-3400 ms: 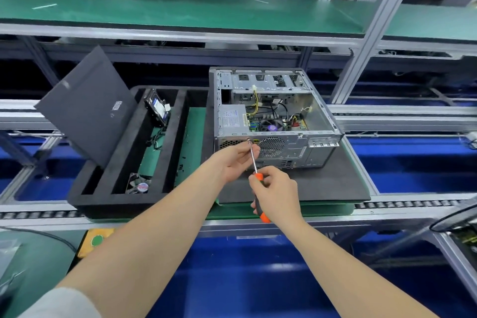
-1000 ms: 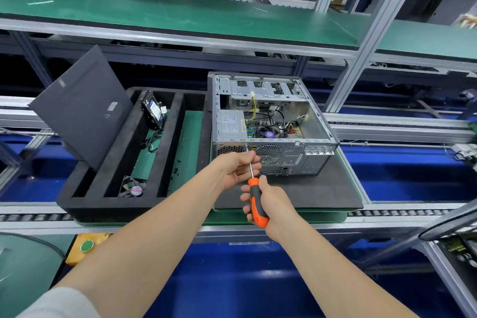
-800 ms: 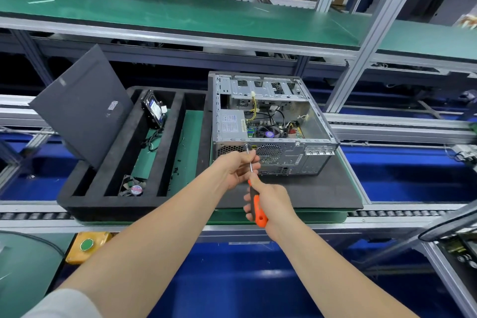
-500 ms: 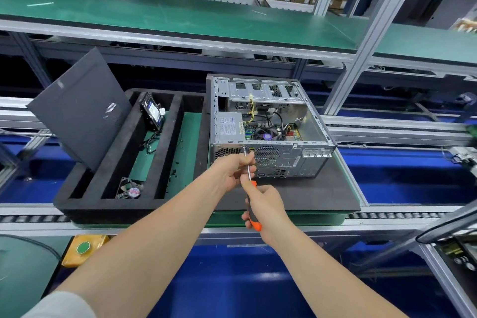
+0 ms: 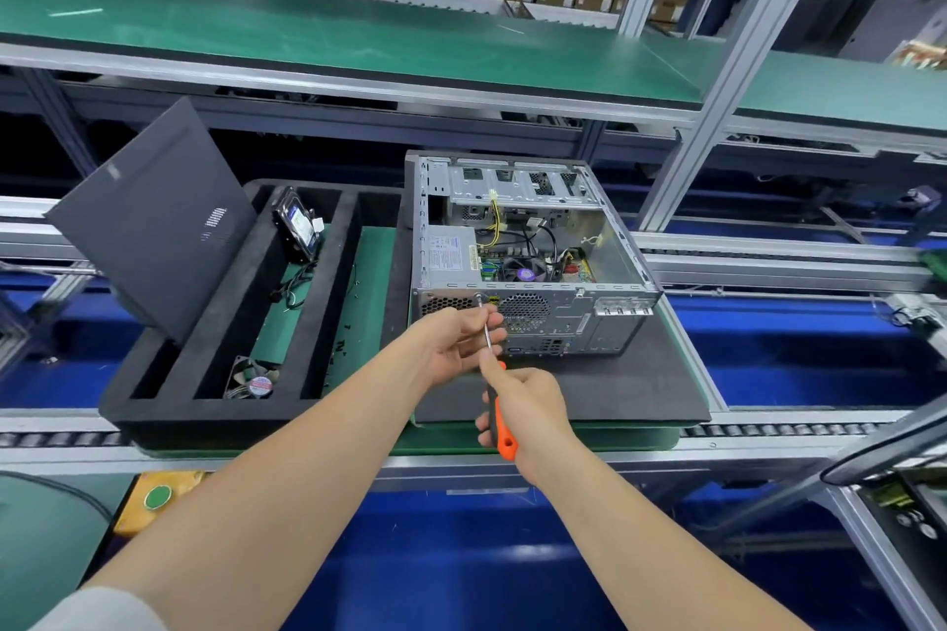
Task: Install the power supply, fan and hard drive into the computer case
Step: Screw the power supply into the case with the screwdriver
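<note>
The open silver computer case [image 5: 604, 318] lies on a black mat, its rear panel facing me. The power supply [image 5: 447, 255] sits inside at the near left corner. My right hand [image 5: 533, 413] grips the orange-and-black handle of a screwdriver [image 5: 499, 418], whose tip meets a screw high on the rear panel next to the power supply grille. My left hand [image 5: 464, 341] pinches the steel shaft just behind the tip. The hard drive [image 5: 294, 228] leans in the foam tray's far slot. The fan [image 5: 254, 379] lies in the tray's near end.
The black foam tray [image 5: 215, 418] stands left of the case, with the dark side panel [image 5: 153, 215] leaning in its left slot. A roller conveyor rail [image 5: 779, 430] runs along the front edge. A green shelf [image 5: 358, 36] hangs above. A yellow button box [image 5: 153, 500] sits low left.
My right hand has turned round the screwdriver handle, showing more and less of the orange grip. The tip stays on the same screw and my left hand keeps pinching the shaft.
</note>
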A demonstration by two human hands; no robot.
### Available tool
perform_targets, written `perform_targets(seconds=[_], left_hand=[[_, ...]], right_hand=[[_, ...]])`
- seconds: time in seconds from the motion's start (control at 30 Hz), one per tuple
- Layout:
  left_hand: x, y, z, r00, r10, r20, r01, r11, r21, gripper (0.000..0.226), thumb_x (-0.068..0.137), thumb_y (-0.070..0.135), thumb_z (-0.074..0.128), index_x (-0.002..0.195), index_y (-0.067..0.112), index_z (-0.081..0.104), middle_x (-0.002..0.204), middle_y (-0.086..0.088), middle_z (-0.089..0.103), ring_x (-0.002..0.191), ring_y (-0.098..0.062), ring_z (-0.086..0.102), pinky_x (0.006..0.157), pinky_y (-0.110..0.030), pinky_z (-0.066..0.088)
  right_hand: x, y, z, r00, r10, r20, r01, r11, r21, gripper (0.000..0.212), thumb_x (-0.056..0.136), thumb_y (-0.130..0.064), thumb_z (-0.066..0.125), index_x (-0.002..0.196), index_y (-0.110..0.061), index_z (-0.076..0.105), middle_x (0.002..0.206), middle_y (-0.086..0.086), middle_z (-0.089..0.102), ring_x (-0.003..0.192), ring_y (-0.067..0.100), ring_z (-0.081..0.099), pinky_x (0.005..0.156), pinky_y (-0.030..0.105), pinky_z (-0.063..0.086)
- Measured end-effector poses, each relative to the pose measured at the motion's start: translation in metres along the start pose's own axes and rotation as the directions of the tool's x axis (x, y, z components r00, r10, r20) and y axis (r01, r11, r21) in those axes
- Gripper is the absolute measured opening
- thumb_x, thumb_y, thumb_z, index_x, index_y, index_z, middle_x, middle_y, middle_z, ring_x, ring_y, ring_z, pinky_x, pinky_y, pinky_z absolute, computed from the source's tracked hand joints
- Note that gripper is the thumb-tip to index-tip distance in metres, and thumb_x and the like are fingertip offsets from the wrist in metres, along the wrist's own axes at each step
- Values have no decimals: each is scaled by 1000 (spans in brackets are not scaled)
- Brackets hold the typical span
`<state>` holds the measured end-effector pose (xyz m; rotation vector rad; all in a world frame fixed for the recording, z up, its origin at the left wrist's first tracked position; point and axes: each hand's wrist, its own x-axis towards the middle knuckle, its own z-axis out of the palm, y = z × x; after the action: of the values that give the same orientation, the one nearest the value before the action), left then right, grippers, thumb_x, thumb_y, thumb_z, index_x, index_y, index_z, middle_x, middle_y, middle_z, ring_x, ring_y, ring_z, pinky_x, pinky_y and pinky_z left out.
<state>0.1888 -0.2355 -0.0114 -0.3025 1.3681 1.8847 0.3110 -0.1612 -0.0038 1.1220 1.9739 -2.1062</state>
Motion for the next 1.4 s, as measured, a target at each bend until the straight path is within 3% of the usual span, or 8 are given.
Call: perform_targets(seconds=[0.2,0.4,0.6,0.77,0.9,1.07,1.23,1.4], left_hand=[[6,-2,0,999,12,-44,-11,1000,14,16,100,19,62,88,14,71,73,3,75,79,-9,68,67,-22,52],[10,-7,3,996,47,-78,-48,999,-1,13,99,17,64,89,11,69,84,-1,71,75,-11,67,62,-25,52],[14,-5,7,988,40,-152,-39,999,13,17,93,20,73,82,8,68,70,-6,65,56,-11,55,40,-17,45],[19,-8,7,986,35,-165,-37,999,-7,17,87,20,79,80,10,68,63,-3,63,42,-9,55,39,-19,45],[21,-9,7,984,54,-172,-59,998,-24,20,83,23,84,84,10,68,69,-4,62,42,-8,55,39,-19,43],[17,-12,3,977,91,-191,-106,992,-72,29,87,38,77,91,10,71,73,-1,68,48,-10,57,41,-21,44],[7,0,-19,818,241,-523,-345,932,-111,26,84,30,62,73,7,70,55,-4,60,39,-18,48,38,-22,35],[-8,27,-67,665,328,-671,-465,885,-29,22,85,16,52,65,10,58,46,-2,49,39,-19,38,37,-21,29]], right_hand=[[0,-10,-4,979,158,130,-172,980,100,58,108,-52,44,100,-1,72,68,7,65,49,20,55,48,29,48],[2,-5,-4,994,85,73,-92,990,106,52,95,-47,73,102,4,69,76,14,63,52,22,60,50,32,54],[3,-9,-6,956,199,213,-240,952,188,60,107,-56,42,99,-3,70,67,6,63,52,22,56,49,29,49],[3,-6,-5,985,118,125,-134,982,131,54,96,-52,68,103,1,68,76,13,63,51,23,59,49,32,53],[2,-10,-8,961,166,223,-209,959,190,48,106,-49,51,97,-4,65,69,7,61,54,21,57,51,31,49],[-1,1,-3,978,121,168,-144,980,135,53,108,-53,40,93,-8,65,64,4,56,46,20,49,46,27,45],[-1,6,0,977,-70,201,56,995,77,50,105,-51,46,96,-6,67,63,8,59,47,23,52,47,30,47],[12,-45,6,933,-243,267,228,970,87,45,105,-47,53,100,-5,66,65,9,62,48,25,56,47,33,49]])
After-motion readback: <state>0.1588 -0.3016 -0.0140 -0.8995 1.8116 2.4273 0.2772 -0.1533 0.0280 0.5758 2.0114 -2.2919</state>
